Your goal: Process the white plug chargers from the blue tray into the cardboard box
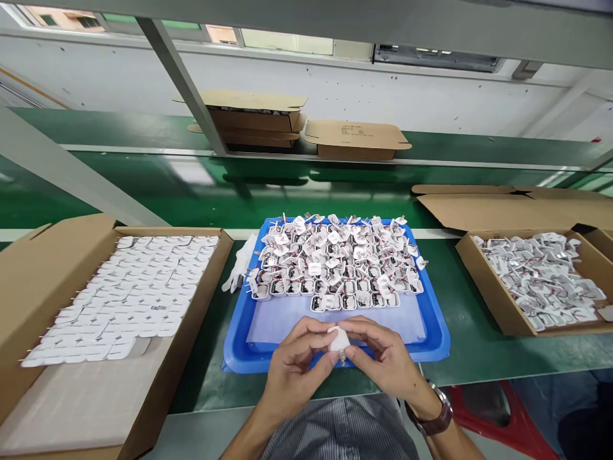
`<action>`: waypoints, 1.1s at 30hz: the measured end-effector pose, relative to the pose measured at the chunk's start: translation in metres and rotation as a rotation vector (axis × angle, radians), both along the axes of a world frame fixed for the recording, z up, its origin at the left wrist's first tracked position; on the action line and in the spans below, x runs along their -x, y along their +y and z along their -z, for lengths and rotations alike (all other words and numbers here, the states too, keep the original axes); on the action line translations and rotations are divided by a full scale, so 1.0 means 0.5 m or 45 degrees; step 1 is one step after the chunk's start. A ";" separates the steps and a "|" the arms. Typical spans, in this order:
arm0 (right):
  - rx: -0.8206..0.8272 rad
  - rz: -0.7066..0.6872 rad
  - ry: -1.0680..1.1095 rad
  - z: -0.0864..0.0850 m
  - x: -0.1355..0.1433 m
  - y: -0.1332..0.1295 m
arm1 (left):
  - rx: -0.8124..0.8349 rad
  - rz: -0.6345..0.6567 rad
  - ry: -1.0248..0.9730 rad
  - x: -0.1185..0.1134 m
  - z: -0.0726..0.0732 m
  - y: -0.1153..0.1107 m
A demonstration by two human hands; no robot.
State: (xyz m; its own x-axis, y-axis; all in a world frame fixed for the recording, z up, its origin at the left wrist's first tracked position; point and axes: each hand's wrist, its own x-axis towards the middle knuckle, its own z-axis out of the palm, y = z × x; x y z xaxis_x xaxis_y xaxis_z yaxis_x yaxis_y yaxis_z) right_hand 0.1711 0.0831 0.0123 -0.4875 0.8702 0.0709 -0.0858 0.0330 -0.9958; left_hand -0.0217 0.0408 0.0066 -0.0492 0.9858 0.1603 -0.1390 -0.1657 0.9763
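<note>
A small white plastic piece (339, 340) with metal prongs at its lower end is held between my two hands, over the front edge of a blue tray (433, 342). My left hand (299, 364) pinches it from the left with thumb and fingers. From the right, the fingertips and thumb of my right hand (383, 358) grip the same piece. Behind them, rows of open white housings (330, 301) with loose lids, prongs and red and black wires fill most of the tray. A pale sheet (287, 322) lines the tray's bottom.
On the left stands an open carton (191, 319) with rows of white pieces (138, 281). Another open carton (488, 287) at the right holds many white parts. A white glove (239, 265) lies beside the tray. More cartons (357, 137) sit on the back shelf; a red stool (517, 421) is lower right.
</note>
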 end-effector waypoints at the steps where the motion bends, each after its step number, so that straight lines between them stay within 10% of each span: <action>1: 0.007 -0.004 0.008 0.001 0.001 0.000 | 0.005 -0.022 0.013 -0.003 -0.001 0.000; 33: 0.159 -0.031 0.101 0.019 0.001 0.012 | 0.054 0.097 0.007 0.001 -0.002 0.017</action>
State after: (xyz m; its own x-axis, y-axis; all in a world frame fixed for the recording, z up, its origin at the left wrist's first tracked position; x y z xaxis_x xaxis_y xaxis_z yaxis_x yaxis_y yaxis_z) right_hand 0.1703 0.0890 0.0030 -0.5058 0.8627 0.0017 -0.1634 -0.0938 -0.9821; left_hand -0.0221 0.0495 0.0074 0.0271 0.9926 0.1180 -0.1442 -0.1129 0.9831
